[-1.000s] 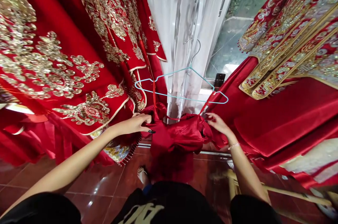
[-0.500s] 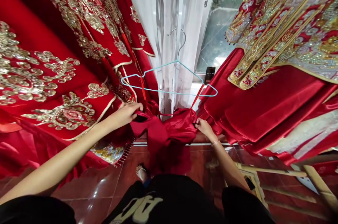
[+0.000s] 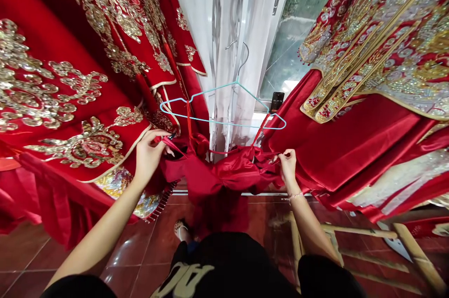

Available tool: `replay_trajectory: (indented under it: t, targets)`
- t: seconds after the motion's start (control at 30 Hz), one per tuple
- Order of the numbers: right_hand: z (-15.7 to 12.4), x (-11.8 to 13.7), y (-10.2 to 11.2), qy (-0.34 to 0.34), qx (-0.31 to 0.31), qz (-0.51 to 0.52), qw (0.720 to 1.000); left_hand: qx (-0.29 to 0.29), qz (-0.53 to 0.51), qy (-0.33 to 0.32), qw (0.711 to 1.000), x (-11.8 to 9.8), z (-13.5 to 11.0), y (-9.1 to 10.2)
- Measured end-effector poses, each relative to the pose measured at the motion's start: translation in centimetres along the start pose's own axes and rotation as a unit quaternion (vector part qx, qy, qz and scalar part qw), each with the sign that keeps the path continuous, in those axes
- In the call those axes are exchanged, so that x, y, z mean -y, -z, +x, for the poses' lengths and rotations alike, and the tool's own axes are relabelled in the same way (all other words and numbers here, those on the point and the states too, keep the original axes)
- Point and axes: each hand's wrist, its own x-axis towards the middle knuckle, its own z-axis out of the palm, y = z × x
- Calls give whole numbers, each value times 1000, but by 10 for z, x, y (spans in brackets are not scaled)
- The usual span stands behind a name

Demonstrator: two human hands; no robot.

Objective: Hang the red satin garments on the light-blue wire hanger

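A plain red dress [image 3: 206, 174] hangs by thin red straps from a light blue hanger [image 3: 224, 123] in front of me. Its fabric is bunched at the top and drops toward the floor. My left hand [image 3: 151, 150] pinches the dress's left upper edge between thumb and fingers, drawing it out sideways. On the other side, my right hand [image 3: 288, 164] is closed on the right upper edge, which is stretched outward too. The hanger's metal hook [image 3: 245, 54] points up; I cannot make out what it hangs on.
Red garments with sequin embroidery [image 3: 94, 143] hang close on the left. A beaded gold-and-red jacket [image 3: 382, 54] over red satin hangs on the right. Behind are a white curtain [image 3: 259, 26] and a phone [image 3: 277, 101]. A wooden frame [image 3: 365, 231] stands at lower right.
Both hands have moved outward, the left one to the left and the right one to the right, spreading the dress's top wider. The hanger stays nearly in place.
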Motion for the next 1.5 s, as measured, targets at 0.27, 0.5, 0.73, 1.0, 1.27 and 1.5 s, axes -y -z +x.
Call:
replay_trajectory:
  t: [0.27,0.5,0.73,1.0,1.27,1.5]
  targets:
    - [-9,35,13,107,75,257,957,-100,-212,33,972,0,28,-7]
    - [48,69,-6,184,28,247,951,-111,-227,-22,967,-5,83,-23]
    - [66,73,10,206,56,244,946,57,-184,-61,979,-27,117,-43]
    - [56,70,25,209,51,227,950,211,-57,-161,962,-57,140,-75]
    - [52,75,48,210,32,245,946,253,173,-226,925,-34,144,-49]
    - [74,137,49,231,148,182,944,242,183,-218,928,-29,142,-59]
